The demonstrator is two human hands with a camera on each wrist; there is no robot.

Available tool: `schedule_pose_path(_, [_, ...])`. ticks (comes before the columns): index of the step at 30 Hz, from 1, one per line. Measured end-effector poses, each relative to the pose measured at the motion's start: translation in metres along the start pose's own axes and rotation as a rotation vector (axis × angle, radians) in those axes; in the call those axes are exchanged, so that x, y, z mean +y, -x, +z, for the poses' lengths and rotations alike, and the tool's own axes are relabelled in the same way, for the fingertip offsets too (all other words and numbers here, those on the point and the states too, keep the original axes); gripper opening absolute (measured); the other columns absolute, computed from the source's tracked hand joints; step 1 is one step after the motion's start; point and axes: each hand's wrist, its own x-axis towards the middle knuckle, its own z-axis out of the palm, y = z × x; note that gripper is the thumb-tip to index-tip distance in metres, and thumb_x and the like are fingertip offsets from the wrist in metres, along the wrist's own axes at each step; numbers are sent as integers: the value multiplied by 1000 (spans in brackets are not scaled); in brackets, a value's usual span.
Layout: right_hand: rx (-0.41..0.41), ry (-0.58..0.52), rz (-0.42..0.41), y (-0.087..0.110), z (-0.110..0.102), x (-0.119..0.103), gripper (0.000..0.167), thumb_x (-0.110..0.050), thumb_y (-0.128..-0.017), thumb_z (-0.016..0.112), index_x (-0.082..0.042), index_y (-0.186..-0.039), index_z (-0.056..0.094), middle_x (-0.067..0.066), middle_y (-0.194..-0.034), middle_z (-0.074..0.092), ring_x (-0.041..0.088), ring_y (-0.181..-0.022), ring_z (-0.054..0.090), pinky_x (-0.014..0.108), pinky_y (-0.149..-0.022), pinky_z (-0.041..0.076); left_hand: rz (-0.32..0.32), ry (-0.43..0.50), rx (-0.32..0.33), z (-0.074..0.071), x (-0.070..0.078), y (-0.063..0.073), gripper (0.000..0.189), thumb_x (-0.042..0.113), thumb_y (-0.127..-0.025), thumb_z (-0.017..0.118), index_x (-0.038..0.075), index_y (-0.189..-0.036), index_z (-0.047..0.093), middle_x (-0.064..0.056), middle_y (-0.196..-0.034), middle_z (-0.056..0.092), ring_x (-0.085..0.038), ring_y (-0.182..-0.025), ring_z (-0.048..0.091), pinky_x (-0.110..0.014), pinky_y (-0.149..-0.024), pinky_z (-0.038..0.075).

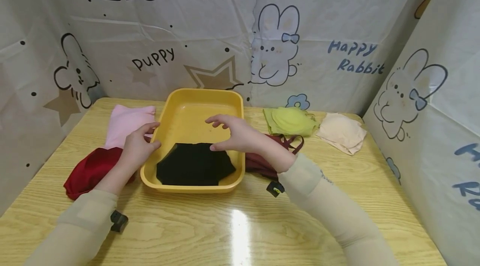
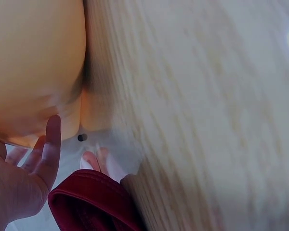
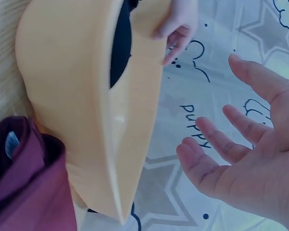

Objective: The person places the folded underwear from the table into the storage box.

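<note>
Yellow tray (image 1: 195, 190), one, on a wood-grain desk (image 1: 195, 232); its far rim sits near the printed curtain (image 1: 225, 20), which bounds back and sides. Black cloth (image 1: 193, 166), one, lying flat in the tray's near half. Left hand (image 1: 136, 147): fingers and thumb apart at the left rim; contact, cannot tell. Right hand (image 1: 240, 135): fingers spread, above the tray. Crowding the left wall: red cloth (image 1: 93, 170), pink cloth (image 1: 125, 122). Beside the right wall: maroon strapped cloth (image 1: 258, 164), under the forearm. Farther right: lime cloth (image 1: 288, 121), cream cloth (image 1: 343, 130). Widest room: before the near rim.
</note>
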Motion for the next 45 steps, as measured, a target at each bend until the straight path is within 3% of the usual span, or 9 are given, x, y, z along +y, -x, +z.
schedule_pose_path(6, [42,-2,2,12,-15,-4,65,-29,-79,75,-19,-136,47,1,-131,53,23,-116,49,41,-93,46,-20,-1,-17,0,1,0,56,6,-83,64,5,-137,47,-22,-119,55,-33,-94,55,-45,-81,53])
schedule_pose_path(12, [100,-64,3,24,-28,-3,65,-25,-79,76,-16,-137,48,4,-128,55,22,-116,49,45,-94,44,2,-8,-21,-1,0,-1,56,6,-82,63,4,-136,48,-22,-119,55,-34,-95,56,-47,-81,52])
schedule_pose_path(21, [173,-88,19,42,-45,11,63,-25,-79,76,-18,-135,48,2,-126,55,21,-114,50,42,-93,45,41,-15,-20,-1,-6,-4,55,6,-81,63,2,-134,49,-24,-114,58,-35,-91,58,-47,-79,53])
schedule_pose_path(32, [212,-96,38,60,-62,28,65,-27,-80,75,-21,-137,46,4,-132,53,23,-117,50,43,-95,44,-1,-23,-92,-6,-3,-3,57,10,-85,62,3,-139,44,-27,-121,55,-39,-98,58,-50,-84,51])
schedule_pose_path(45, [270,-123,81,88,-82,54,66,-23,-81,74,-21,-140,43,2,-139,47,26,-125,44,49,-102,37,14,5,-64,-7,-5,-4,56,9,-84,62,3,-138,47,-27,-120,56,-38,-94,59,-50,-83,51])
